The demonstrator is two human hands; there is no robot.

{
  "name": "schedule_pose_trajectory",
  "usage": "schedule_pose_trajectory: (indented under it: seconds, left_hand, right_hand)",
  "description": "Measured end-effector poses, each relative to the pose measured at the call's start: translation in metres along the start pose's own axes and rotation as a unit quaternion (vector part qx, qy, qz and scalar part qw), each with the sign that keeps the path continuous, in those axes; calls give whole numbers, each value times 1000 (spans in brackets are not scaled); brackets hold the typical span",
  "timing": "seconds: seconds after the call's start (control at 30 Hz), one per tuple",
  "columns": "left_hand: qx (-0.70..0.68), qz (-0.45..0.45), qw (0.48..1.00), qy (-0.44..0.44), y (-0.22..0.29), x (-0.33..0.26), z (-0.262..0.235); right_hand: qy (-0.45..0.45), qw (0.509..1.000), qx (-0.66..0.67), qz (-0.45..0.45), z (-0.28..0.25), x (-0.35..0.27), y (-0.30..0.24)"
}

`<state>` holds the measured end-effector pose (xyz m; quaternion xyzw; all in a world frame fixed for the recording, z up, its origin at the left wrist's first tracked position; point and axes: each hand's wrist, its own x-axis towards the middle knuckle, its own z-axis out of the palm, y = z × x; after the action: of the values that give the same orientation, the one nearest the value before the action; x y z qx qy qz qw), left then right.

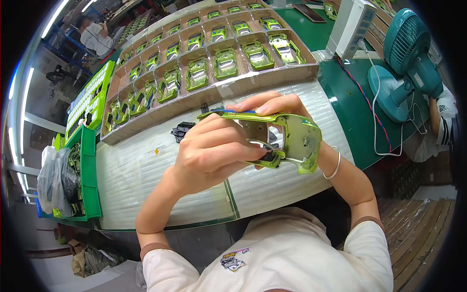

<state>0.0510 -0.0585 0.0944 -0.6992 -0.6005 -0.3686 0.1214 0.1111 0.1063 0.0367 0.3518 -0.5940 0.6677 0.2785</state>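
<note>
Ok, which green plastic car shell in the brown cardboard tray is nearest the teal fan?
The rightmost shell, in the front-right corner of the tray; the others lie farther left or back.

This looks like a factory assembly workshop. A divided tray [277,76] of matching green car-shaped shells [225,63] and a parts crate [90,173] flank the worktable [352,131]; strip lights [55,19] and another worker [96,40] show beyond.
</note>
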Motion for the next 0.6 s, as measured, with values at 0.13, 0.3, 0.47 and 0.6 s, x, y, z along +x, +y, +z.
schedule_pose_trajectory:
  seconds: [0.13, 0.3, 0.47, 0.6]
  left_hand:
    - [-81, -109, 991, 6, 1, -2, 0]
    - [-608, -373, 699, 49, -8, -6, -3]
    - [-670, -399, 619, 96, -7, -8, 7]
    - [-682, -398, 605, 105, -3, -11, 19]
  right_hand:
    - [1, 998, 25, 56, 1, 2, -4]
    - [68, 959, 193, 196, -14, 7, -13]
    - [189, 906, 242, 292, -11, 3, -12]
    - [69, 965, 101, 231, -8, -1, -3]
